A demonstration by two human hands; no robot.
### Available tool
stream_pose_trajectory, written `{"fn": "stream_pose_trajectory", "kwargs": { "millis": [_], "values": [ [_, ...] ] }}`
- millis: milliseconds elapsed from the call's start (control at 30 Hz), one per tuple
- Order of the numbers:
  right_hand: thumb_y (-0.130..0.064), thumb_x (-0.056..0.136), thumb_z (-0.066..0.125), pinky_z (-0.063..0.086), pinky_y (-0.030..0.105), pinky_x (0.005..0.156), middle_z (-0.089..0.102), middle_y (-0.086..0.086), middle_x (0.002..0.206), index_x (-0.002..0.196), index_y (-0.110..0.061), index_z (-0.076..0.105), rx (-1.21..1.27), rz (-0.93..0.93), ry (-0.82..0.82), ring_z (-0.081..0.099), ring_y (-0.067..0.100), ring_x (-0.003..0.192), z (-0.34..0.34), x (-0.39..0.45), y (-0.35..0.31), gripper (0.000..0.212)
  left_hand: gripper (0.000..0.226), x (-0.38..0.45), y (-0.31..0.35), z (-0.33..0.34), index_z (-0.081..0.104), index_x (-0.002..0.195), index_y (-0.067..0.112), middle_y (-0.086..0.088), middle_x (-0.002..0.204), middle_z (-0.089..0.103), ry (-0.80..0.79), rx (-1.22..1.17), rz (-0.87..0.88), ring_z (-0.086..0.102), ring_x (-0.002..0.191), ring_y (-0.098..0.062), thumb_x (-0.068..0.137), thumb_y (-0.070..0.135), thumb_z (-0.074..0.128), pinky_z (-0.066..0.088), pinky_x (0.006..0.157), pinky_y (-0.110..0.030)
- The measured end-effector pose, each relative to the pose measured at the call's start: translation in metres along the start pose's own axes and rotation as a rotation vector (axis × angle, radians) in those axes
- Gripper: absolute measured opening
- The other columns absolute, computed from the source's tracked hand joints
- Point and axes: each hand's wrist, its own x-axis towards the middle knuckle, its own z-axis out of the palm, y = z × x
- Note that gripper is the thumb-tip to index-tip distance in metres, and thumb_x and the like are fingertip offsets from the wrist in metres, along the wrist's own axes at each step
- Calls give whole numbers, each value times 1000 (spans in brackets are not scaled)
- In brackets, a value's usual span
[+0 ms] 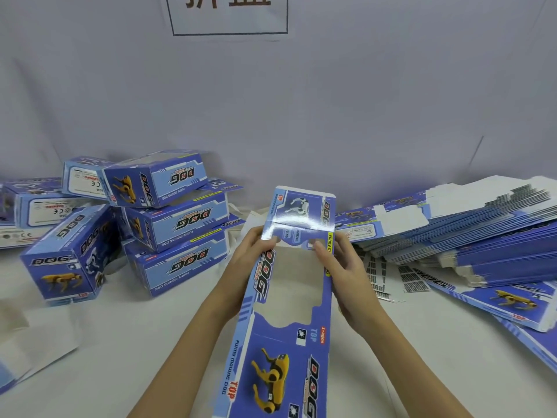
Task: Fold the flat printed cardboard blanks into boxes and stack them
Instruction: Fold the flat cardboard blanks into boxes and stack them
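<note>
In the lower centre of the frame a person holds a long blue printed blank (pixel 289 297) lengthwise over the white tabletop (pixel 135 342), its far flap tipped upward. The left hand (pixel 250 251) grips the blank's left edge near the cut-out window, fingers curled around it; the right hand (pixel 337 260) pinches the right edge at the same level, thumb on the printed face. At the left, folded boxes (pixel 174 218) sit piled in a loose stack against the grey wall (pixel 361 101). At the right lies a thick heap of flat blanks (pixel 482 233), fanned and leaning.
</note>
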Motion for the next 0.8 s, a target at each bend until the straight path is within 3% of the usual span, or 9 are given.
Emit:
{"fn": "stream_pose_trajectory", "kwargs": {
  "millis": [100,200,267,333,400,500,567,667,800],
  "values": [
    [-44,98,67,58,20,87,57,-14,140,152,-55,38,-200,-28,40,67,-2,116,3,-1,2,62,30,-2,-24,1,59,134,23,-4,118,73,59,-184,85,74,99,-14,106,34,55,58,84,-28],
    [-49,95,70,52,8,73,62,-13,133,157,-56,25,-316,4,-29,70,-8,100,3,-1,8,77,46,7,-33,0,53,141,49,18,124,72,127,-240,107,71,109,-1,100,67,39,57,79,-16],
    [-47,99,67,56,15,66,67,-2,132,157,-57,27,-273,59,-56,77,4,90,3,-3,7,72,42,9,-33,-3,41,143,67,30,129,65,114,-216,107,66,112,7,102,69,36,57,79,-16],
    [-39,104,63,60,24,69,70,5,130,155,-56,33,-144,98,-21,79,13,93,1,-2,7,62,56,8,-31,-5,33,150,61,35,141,52,116,-224,163,64,117,6,99,60,56,57,84,-21],
    [-33,106,61,63,40,82,75,3,126,153,-56,35,-16,149,-36,77,22,108,1,-1,8,58,84,7,-31,-2,32,155,46,20,147,52,107,-318,119,68,119,-7,83,58,74,58,93,-34],
    [-27,107,61,57,60,99,77,5,124,152,-49,40,28,197,-80,75,27,115,8,-4,11,54,101,4,-34,3,58,141,25,-15,129,70,-103,-449,-101,71,114,-29,57,74,87,51,108,-56],
    [-25,106,61,54,60,106,77,4,123,150,-39,49,-16,211,-81,74,25,115,12,-6,10,48,97,7,-37,4,67,128,24,-11,115,77,-111,-414,-151,76,105,-30,50,79,87,58,99,-50],
    [-45,107,54,54,54,108,77,1,124,140,-28,64,-100,248,-73,73,24,117,8,-2,-2,39,93,14,-41,2,53,136,29,0,105,80,29,-269,-83,79,94,-19,63,78,81,62,73,-30],
    [-76,90,58,53,52,109,74,1,131,143,-39,57,6,354,-108,72,26,120,-10,6,-11,65,89,14,-41,-5,53,131,37,6,118,73,112,-45,33,73,96,-3,63,92,63,54,68,-16]
  ]
}}
